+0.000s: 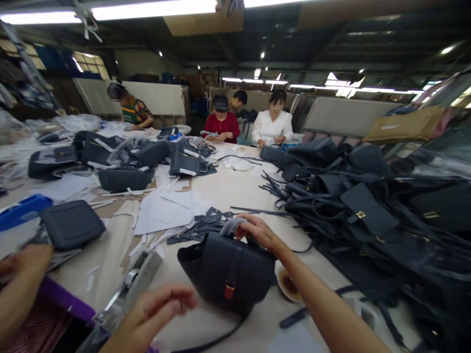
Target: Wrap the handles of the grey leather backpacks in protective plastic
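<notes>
A dark navy handbag (239, 274) with a front flap, a strap and a small red-and-gold clasp stands on the table before me. My right hand (257, 230) has its fingers wrapped round the bag's top handle (231, 226), which is covered in clear wrapping. Left of the bag, my left hand (165, 306) is slightly blurred, fingers stretched out and nothing in them. It is apart from the bag. A metal tool (134, 282) lies beside that wrist. Behind the bag is a bunch of dark straps (202, 223).
Dark bags and straps (353, 211) are heaped on the right, with more bags (121, 152) back left. White paper sheets (165, 211) lie mid-left. A co-worker's hand (29, 264) is near a dark bag (72, 223) at left. A brown-stained dish (289, 284) sits by my right forearm.
</notes>
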A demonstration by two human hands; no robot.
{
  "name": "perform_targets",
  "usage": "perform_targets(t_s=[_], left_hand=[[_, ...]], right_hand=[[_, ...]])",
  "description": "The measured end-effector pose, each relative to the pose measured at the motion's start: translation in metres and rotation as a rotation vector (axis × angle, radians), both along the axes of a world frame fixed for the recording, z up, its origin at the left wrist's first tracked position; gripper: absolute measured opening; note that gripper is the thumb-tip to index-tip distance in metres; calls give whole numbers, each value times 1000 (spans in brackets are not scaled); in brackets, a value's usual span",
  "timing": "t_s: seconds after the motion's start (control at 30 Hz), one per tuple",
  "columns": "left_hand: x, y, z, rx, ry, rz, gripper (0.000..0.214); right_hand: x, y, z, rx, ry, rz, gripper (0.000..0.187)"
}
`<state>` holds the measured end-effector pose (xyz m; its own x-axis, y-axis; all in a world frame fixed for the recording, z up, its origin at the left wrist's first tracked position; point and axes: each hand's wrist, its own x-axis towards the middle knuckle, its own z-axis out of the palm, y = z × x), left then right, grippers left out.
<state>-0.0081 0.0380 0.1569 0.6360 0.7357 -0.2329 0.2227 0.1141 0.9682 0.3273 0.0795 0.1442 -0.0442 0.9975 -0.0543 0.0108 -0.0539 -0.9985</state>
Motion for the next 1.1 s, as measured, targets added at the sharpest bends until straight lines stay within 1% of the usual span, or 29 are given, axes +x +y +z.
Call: perform_targets(t_s=[0.03,0.07,0.1,0.13,0.17,0.23,0.3,0.37,0.43,0.5,0.53,0.6,0.67,0.7,0.77,0.83,0.9,0.97,1.03,1.1], left_hand=[[16,11,6,183,67,109,34],[36,24,11,346,109,188,34],[58,36,12,473,128,217,36],[80,47,12,588,146,206,40],[100,57,9,682,168,142,44],[134,71,0,761,215,-27,43],[154,79,-9,780,308,-157,28],[164,84,-15,798,407,-186,12],[168,87,-17,811,478,-150,10],[168,89,-17,801,512,-107,13],[168,89,-17,789,515,-90,14],[165,89,-18,766,486,-72,16],[163,88,-21,764,416,-57,17],[162,87,-22,772,364,-49,17],[160,85,-23,786,259,-42,13],[159,82,-21,752,213,-68,10],[155,77,-15,675,224,-110,10],[146,70,-9,587,233,-165,13],[132,61,-4,494,228,-232,13],[113,51,-3,397,232,-289,9]], right_hand=[[2,-1,0,2,-14,7,28],[3,-3,-1,7,-31,13,27],[4,-6,-1,16,-51,21,26],[4,-8,-2,27,-74,29,26],[4,-11,-2,41,-100,38,26],[4,-17,-1,81,-166,48,24],[5,-21,3,138,-248,24,23],[6,-25,7,200,-338,-42,21],[9,-28,11,247,-412,-127,28],[10,-34,9,271,-480,-239,43],[9,-39,5,261,-511,-309,53],[5,-52,-10,183,-562,-449,71],[-3,-67,-31,49,-577,-532,86],[-7,-73,-42,-7,-584,-554,89],[-12,-82,-59,-66,-589,-634,85],[-12,-84,-65,-70,-579,-686,76],[-9,-84,-60,-56,-564,-670,72],[-6,-86,-48,-42,-548,-597,74],[-7,-94,-40,-27,-520,-506,77],[-14,-105,-42,-20,-494,-433,82]])
